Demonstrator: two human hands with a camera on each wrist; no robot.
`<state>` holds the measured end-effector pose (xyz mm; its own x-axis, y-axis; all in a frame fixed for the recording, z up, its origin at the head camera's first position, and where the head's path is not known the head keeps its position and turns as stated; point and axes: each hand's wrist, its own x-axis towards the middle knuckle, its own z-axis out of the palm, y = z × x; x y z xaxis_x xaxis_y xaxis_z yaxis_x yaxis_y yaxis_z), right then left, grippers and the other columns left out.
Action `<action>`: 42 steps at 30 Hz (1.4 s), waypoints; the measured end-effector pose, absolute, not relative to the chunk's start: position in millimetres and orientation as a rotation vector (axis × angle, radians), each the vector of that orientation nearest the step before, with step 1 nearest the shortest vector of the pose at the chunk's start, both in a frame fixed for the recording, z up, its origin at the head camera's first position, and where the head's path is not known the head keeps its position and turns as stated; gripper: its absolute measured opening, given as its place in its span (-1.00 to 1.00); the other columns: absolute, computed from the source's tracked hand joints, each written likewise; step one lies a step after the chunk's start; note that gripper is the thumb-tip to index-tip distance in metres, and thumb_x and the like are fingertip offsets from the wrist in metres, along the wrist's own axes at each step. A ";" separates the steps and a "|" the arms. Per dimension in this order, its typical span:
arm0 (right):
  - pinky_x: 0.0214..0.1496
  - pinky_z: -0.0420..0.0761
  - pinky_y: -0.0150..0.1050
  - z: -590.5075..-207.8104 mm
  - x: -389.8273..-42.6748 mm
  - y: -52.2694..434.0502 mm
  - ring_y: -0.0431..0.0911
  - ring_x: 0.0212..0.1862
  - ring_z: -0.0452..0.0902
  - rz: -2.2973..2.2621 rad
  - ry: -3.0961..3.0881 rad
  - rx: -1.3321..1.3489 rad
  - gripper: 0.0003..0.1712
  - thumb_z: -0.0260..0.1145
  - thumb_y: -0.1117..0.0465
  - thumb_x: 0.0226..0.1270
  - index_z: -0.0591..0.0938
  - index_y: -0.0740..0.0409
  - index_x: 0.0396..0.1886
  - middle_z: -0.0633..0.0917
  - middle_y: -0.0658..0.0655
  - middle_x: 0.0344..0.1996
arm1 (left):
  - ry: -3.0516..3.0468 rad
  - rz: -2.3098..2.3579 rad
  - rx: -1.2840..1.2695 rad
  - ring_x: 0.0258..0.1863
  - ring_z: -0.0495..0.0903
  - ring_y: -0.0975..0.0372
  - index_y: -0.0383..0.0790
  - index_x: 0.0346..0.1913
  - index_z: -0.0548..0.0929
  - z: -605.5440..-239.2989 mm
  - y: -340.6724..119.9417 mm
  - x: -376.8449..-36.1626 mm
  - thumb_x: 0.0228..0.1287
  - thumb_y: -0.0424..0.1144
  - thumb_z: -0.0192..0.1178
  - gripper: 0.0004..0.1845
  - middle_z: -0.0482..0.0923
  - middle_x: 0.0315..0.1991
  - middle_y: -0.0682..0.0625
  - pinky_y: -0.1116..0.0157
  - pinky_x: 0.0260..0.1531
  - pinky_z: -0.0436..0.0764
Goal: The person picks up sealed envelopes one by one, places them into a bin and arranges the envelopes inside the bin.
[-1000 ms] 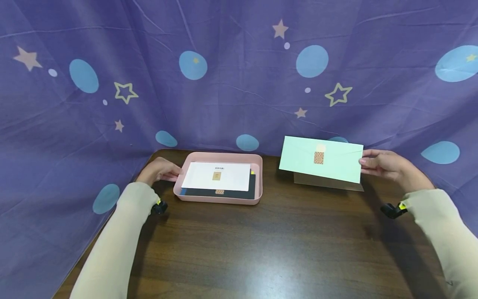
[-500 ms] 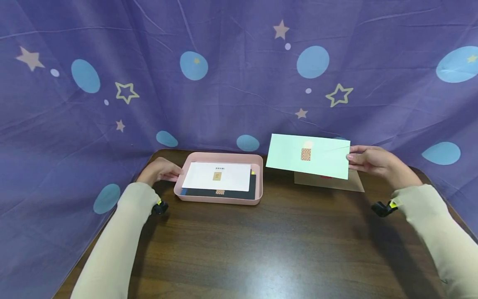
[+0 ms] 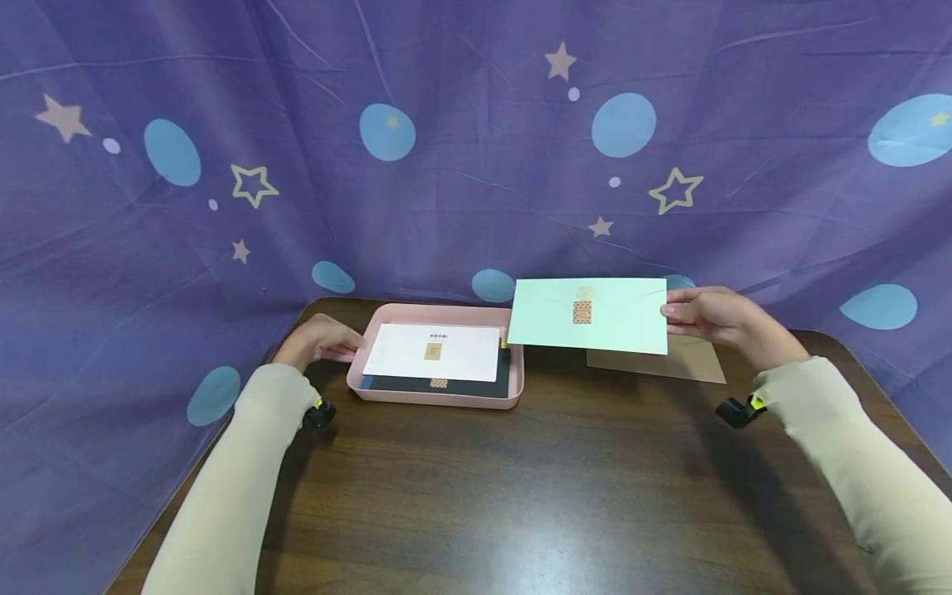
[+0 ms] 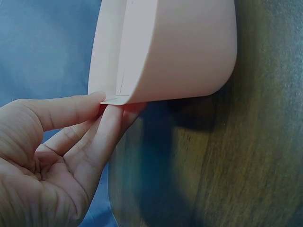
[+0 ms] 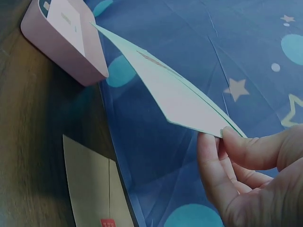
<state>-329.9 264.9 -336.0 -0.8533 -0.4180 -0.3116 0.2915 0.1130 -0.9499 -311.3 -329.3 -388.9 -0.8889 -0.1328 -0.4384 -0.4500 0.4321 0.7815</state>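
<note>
My right hand (image 3: 706, 316) pinches the right edge of a mint-green envelope (image 3: 617, 318) between thumb and fingers and holds it in the air. The envelope's left end reaches the right rim of a pink tray (image 3: 431, 398). In the right wrist view the envelope (image 5: 161, 90) slants up from my fingertips. My left hand (image 3: 318, 339) grips the tray's left rim; the left wrist view shows thumb and fingers pinching that rim (image 4: 127, 98). Inside the tray a white envelope (image 3: 468, 351) lies on a dark one (image 3: 476, 388).
A brown kraft envelope (image 3: 692, 364) with a red mark lies on the wooden table (image 3: 521, 479) below the mint one, which partly covers it. A purple curtain (image 3: 446, 207) with stars and dots hangs right behind the table's back edge.
My right hand has carried the mint-green envelope leftward from above the kraft envelope to the tray's right rim, uncovering more of the kraft one. My left hand stays on the tray.
</note>
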 end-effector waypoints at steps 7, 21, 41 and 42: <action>-0.05 0.76 -0.43 -332.9 -328.9 252.4 -0.30 -0.24 0.63 -1.795 1.879 -0.117 -0.79 0.05 0.49 0.53 0.48 0.12 -0.08 0.64 -0.06 -0.35 | 2.389 1.424 -0.507 -0.60 0.66 0.36 -0.46 -0.18 0.73 -389.6 -328.8 -311.1 0.27 -0.46 0.31 -0.88 0.68 -0.59 0.07 0.46 -0.45 0.77; -0.01 0.74 -0.47 -334.7 -329.1 230.6 -0.35 -0.24 0.62 -1.701 1.963 -0.167 -0.69 0.02 0.45 0.57 0.27 0.32 0.22 0.62 -0.14 -0.34 | 2.362 1.441 -0.498 -0.59 0.67 0.36 -0.42 -0.27 0.73 -391.2 -331.1 -312.9 0.28 -0.47 0.28 -0.95 0.68 -0.60 0.06 0.46 -0.45 0.78; -0.03 0.76 -0.45 -349.3 -323.8 181.6 -0.32 -0.22 0.68 -1.681 1.896 -0.209 -0.56 0.05 0.43 0.56 0.25 0.52 0.33 0.67 -0.12 -0.33 | 2.357 1.438 -0.504 -0.58 0.68 0.35 -0.43 -0.24 0.72 -389.9 -330.6 -313.1 0.28 -0.46 0.30 -0.93 0.68 -0.58 0.06 0.44 -0.43 0.79; -0.04 0.76 -0.45 -349.7 -323.2 179.3 -0.32 -0.23 0.68 -1.687 1.886 -0.202 -0.56 0.05 0.44 0.56 0.25 0.52 0.32 0.68 -0.12 -0.34 | 2.358 1.438 -0.504 -0.58 0.68 0.35 -0.43 -0.24 0.72 -389.8 -330.4 -313.2 0.28 -0.46 0.30 -0.93 0.68 -0.58 0.06 0.44 -0.43 0.79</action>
